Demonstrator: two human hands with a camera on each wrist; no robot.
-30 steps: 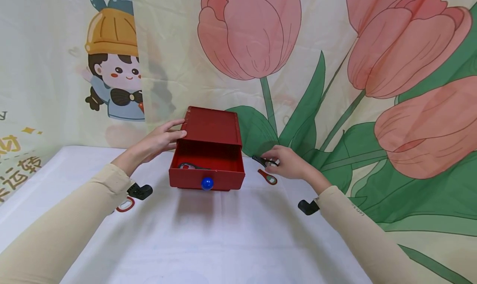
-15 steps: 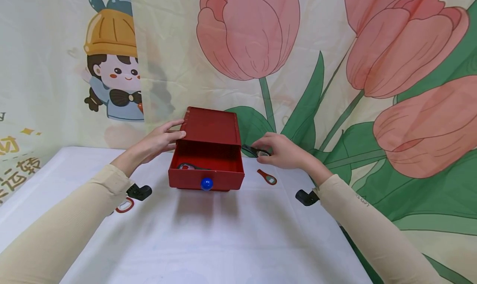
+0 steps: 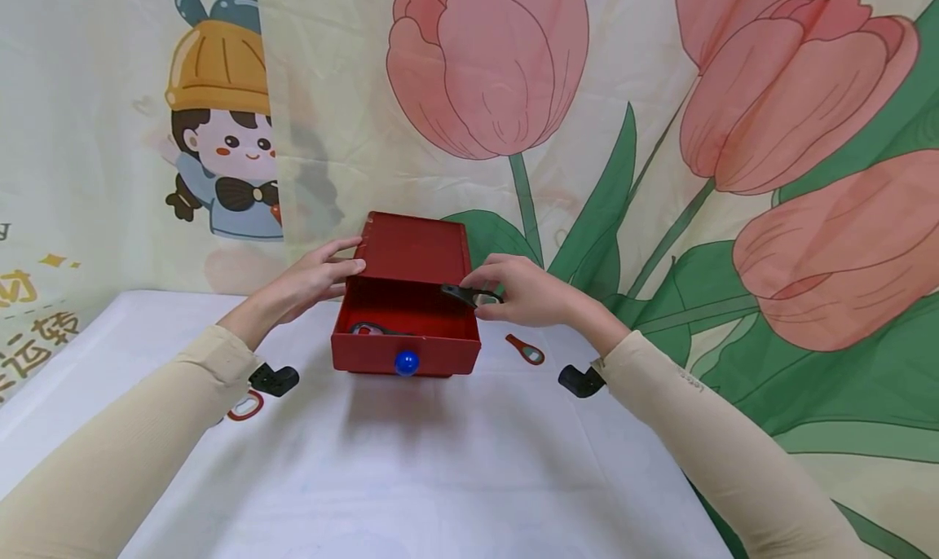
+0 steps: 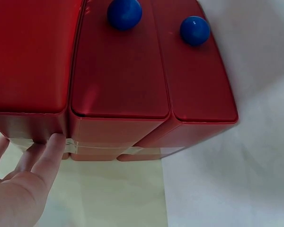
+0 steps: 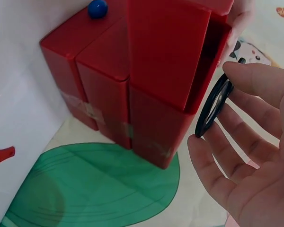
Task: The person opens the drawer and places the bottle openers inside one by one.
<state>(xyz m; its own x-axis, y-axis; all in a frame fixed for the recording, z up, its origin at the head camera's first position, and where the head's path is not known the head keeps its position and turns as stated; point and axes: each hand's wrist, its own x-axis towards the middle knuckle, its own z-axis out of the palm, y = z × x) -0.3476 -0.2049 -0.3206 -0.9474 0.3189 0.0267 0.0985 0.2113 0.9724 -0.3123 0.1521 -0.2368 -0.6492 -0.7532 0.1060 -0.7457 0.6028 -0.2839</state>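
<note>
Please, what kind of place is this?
Probably a staged indoor tabletop set, not a home. A white cloth covers the table, a printed backdrop of tulips and a cartoon child hangs behind, and a red drawer box stands in the middle.

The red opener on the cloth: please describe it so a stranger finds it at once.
Start at the red drawer box on the white cloth. Right of its open drawer, below the right hand, lies the small red opener. Its neighbour in that hand is black.
</note>
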